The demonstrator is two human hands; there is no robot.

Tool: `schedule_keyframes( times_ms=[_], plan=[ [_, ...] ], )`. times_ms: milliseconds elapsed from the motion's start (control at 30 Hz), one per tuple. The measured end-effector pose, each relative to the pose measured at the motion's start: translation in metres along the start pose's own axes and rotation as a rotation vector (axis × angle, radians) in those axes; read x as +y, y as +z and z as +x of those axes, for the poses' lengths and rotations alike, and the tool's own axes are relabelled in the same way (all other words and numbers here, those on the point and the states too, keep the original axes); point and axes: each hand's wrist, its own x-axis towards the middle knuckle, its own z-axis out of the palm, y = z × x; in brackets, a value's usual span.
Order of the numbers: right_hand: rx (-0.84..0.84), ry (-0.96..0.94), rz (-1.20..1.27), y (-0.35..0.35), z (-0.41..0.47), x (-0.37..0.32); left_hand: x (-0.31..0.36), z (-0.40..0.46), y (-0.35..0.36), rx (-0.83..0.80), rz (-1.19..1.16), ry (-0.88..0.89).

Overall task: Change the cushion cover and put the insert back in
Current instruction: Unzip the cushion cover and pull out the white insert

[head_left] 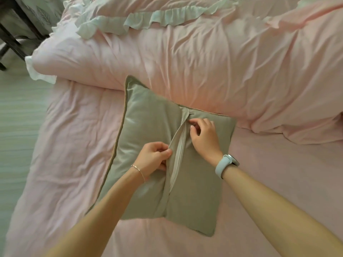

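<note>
Two hands work at the back of a sage-green cushion [148, 130] lying flat on the pink bed [278, 182], its far edge tucked against a rolled pink duvet [204, 62] and its left side near the bed's left edge. The left hand [154, 156] pinches the fabric flap beside the zipper [178, 154], fingers curled tight on the cloth. The right hand [203, 136] has its fingertips drawn together at the upper end of the zipper, apparently nipping the slider, though the pull itself is too small to make out.

The cover looks soft and a little slick, with a sheen, so it will likely bunch and slide unless held taut close to the teeth, as the left hand does. The insert inside should be light and squashy, best gripped by a corner or a big handful once the opening is wide.

Open sheet lies to the right and toward the near edge, giving room to draw the insert out. The duvet blocks the far side.
</note>
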Motion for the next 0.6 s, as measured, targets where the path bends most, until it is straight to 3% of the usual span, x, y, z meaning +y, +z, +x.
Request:
schedule_keyframes(
  times_ms=[100, 200, 233, 367, 467, 600],
  plan=[
    [-0.116, 0.003, -0.024, 0.009, -0.022, 0.004, -0.025, -0.021, -0.003, -0.036, -0.091, -0.131],
    [-0.435, 0.053, -0.147, 0.031, -0.050, 0.022, -0.065, -0.020, -0.004, 0.001, 0.119, -0.246],
    [-0.468, 0.049, -0.178, 0.037, -0.059, 0.028, -0.074, -0.016, -0.003, 0.040, 0.246, -0.235],
    [-0.348, 0.085, -0.120, 0.044, -0.062, 0.033, -0.068, 0.005, 0.016, 0.207, 0.802, 0.005],
    [-0.334, 0.195, -0.019, 0.042, -0.051, 0.035, -0.049, 0.038, 0.031, 0.265, 1.017, 0.171],
    [-0.270, 0.308, 0.139, 0.040, -0.042, 0.040, -0.050, 0.084, 0.035, 0.209, 1.132, 0.078]
  ],
)
